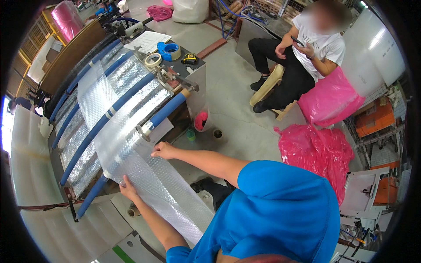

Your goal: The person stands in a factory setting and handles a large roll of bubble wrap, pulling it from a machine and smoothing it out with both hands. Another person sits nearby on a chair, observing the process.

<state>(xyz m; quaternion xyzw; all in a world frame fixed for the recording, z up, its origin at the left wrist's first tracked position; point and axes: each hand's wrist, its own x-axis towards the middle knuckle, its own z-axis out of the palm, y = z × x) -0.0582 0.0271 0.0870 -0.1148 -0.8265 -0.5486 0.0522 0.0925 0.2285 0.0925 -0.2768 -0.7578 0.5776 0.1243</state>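
Near the blue roller (168, 109), the half-open left hand (128, 191) touches bubble wrap (160, 182) at left; the nearly closed right hand (165, 151) pinches its right edge.

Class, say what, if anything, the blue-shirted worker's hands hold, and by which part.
The right hand appears to pinch the bubble wrap by its right edge; the left hand is at the left edge, but whether it grips is unclear.

Bright blue shirt (285, 206) of softly creased cloth, loose short sleeves (258, 177), bare forearms (208, 162), bare fingers (157, 152)
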